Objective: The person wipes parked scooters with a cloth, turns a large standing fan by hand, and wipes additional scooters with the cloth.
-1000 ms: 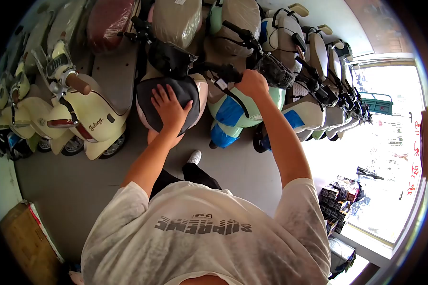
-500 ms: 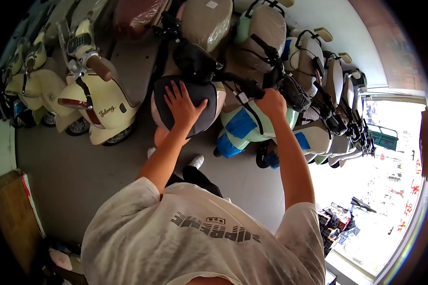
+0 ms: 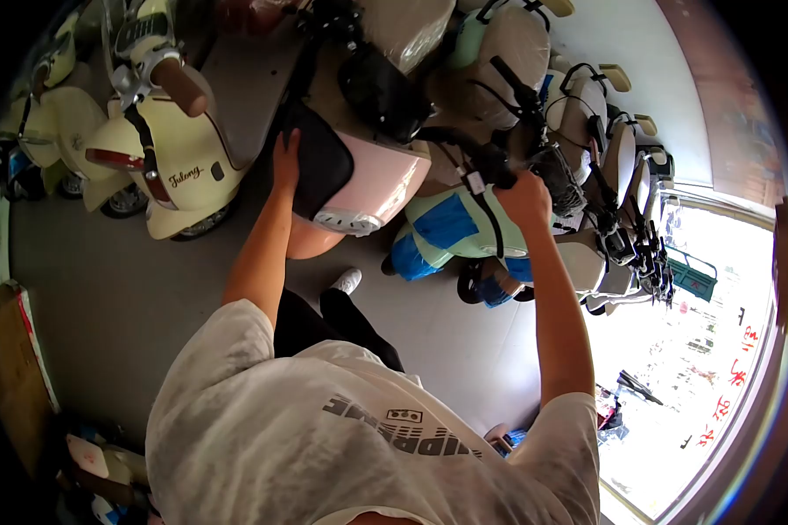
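A pink scooter (image 3: 381, 179) faces me, its front partly covered by a dark pad (image 3: 322, 162). My left hand (image 3: 286, 160) rests at the pad's left edge, fingers pointing up and partly hidden against it. My right hand (image 3: 527, 199) is wrapped round the end of a black handlebar grip (image 3: 492, 164), with a brake lever and a white tag beside it. Just below that bar is a mint-green scooter (image 3: 474, 226) with blue film on its front.
Cream scooters (image 3: 179, 162) stand close on the left. More scooters (image 3: 587, 166) line up to the right, near a bright glass doorway (image 3: 674, 350). A wooden board (image 3: 13, 367) leans at the lower left. Grey floor (image 3: 175, 306) lies below.
The dark pad has slid left and the pink front now shows on its right. My left hand has moved from the pad's middle to its left edge. My right hand still grips the bar.
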{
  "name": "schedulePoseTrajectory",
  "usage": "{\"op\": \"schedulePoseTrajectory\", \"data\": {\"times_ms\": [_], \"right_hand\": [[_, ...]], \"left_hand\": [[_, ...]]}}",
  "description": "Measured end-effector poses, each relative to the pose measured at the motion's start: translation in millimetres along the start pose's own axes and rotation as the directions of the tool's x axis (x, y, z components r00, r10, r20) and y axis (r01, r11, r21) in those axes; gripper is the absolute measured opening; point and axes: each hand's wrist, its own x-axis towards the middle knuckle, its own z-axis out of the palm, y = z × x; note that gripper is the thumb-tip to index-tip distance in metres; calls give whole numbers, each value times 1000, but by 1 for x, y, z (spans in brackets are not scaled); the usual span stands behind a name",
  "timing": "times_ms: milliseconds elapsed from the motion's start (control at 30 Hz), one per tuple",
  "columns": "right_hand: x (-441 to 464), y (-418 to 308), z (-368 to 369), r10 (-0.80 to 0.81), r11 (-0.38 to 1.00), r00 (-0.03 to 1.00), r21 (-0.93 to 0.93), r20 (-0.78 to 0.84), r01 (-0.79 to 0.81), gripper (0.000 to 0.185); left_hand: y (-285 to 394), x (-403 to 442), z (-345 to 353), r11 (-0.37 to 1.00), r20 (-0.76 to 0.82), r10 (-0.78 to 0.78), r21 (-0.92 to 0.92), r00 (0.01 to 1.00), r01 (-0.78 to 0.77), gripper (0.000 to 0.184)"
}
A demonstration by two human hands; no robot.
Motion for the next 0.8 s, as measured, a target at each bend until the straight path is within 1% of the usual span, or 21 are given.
{"op": "schedulePoseTrajectory", "data": {"times_ms": [67,100,133,167,200,267,300,367,433,500,567,633,800], "right_hand": [[-2,-1,-2,-21,1000,1000,21,-13,22,34],[-1,0,1,-23,1000,1000,11,3,23,34],[1,3,3,-16,1000,1000,-6,2,16,35],[3,5,5,-9,1000,1000,-22,-4,9,36],[5,7,7,-15,999,1000,-30,-12,15,38],[4,6,7,-17,999,1000,-41,-14,17,38],[4,6,7,-19,999,999,-43,-27,17,38],[5,8,9,-23,998,999,-52,-25,22,39],[4,6,8,-29,999,999,-30,-37,28,40],[4,6,9,-24,999,999,-42,-43,22,40],[5,7,10,-14,998,999,-54,-52,11,40],[6,9,10,-36,998,999,-60,-35,34,39],[3,5,6,-25,999,999,-28,-26,24,37]], "left_hand": [[-72,23,-9,983,12,-18,-180,1000,19,84],[-117,28,-10,963,6,-10,-269,1000,11,80],[-164,27,-12,924,36,-18,-382,999,30,77],[-191,15,-6,954,-113,34,-292,993,-66,71],[-186,-7,6,937,-155,-34,-349,987,-22,71],[-163,-53,26,850,-146,-201,-518,969,99,71],[-153,-69,35,788,-113,-271,-597,956,153,71],[-123,-98,50,617,11,-413,-732,911,289,70],[-93,-118,61,453,126,-502,-804,855,385,70],[-69,-133,70,339,206,-547,-832,811,440,70],[-49,-147,77,253,268,-571,-842,776,477,69],[-34,-157,81,202,305,-585,-842,751,500,69],[0,-164,84,122,376,-591,-833,713,540,68]]}}
